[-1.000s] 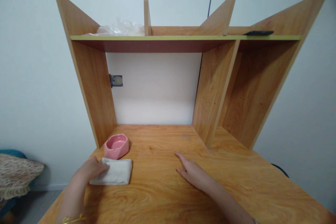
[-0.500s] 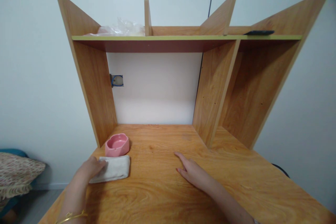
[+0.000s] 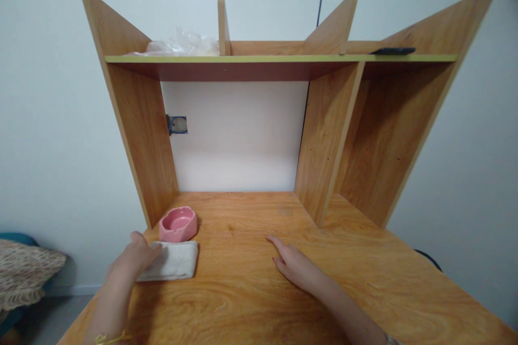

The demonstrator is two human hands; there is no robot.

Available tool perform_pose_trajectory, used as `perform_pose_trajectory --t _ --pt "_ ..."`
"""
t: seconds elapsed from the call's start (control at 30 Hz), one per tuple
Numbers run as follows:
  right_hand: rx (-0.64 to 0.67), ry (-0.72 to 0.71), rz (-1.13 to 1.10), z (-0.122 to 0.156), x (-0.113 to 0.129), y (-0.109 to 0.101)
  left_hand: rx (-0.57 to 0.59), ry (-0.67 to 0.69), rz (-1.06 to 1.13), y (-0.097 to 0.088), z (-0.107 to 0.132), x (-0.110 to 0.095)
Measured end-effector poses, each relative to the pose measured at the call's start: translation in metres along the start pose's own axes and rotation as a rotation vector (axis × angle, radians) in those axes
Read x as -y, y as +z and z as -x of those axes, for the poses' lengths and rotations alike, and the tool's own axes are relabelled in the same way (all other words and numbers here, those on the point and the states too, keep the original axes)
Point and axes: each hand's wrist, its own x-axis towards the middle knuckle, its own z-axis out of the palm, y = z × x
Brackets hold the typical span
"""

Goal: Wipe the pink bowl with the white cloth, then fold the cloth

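A folded white cloth (image 3: 178, 260) lies flat on the wooden desk, just in front of a pink faceted ashtray (image 3: 178, 223). My left hand (image 3: 134, 256) is over the cloth's left end. Its thumb points right across the cloth and another finger sticks up apart from it; the remaining fingers are partly hidden. Farther right, my right hand (image 3: 293, 264) is low over the bare desk, forefinger stretched toward the back and thumb apart. Nothing is in it.
A wooden shelf unit (image 3: 263, 59) rises from the back of the desk (image 3: 226, 312). A clear plastic bag (image 3: 182, 43) and a flat dark item (image 3: 392, 51) lie on its upper shelf. An open socket box (image 3: 177, 124) shows in the wall. A patterned cushion (image 3: 28, 269) is at the far left.
My left hand has shifted slightly, with a finger now lifted above the cloth. My right hand has barely moved. The whole view has slid a little left; cloth and ashtray stay in place.
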Motion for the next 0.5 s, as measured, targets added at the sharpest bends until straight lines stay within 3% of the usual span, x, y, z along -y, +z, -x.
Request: perform_pose_trajectory --t 0.1,0.17,0.23,0.33,0.4,0.5 --pt "0.008 0.008 0.027 0.0 0.002 -0.001 -0.058 -0.054 -0.049 -0.012 0.016 -0.026" --pt "0.011 0.022 0.044 0.001 0.004 -0.002 -0.137 0.001 -0.063 -0.013 0.026 -0.045" --pt "0.015 0.028 0.059 0.001 0.005 -0.002 -0.237 0.124 -0.072 -0.005 0.034 -0.063" --pt "0.019 0.022 0.071 0.001 0.006 -0.001 -0.314 0.485 0.03 0.02 0.045 -0.085" --pt "0.002 -0.012 0.057 0.0 0.006 0.001 -0.231 0.66 0.111 0.04 0.054 -0.096" --pt "-0.068 -0.103 0.052 -0.001 0.006 0.003 -0.003 0.891 0.168 0.066 0.072 -0.106"
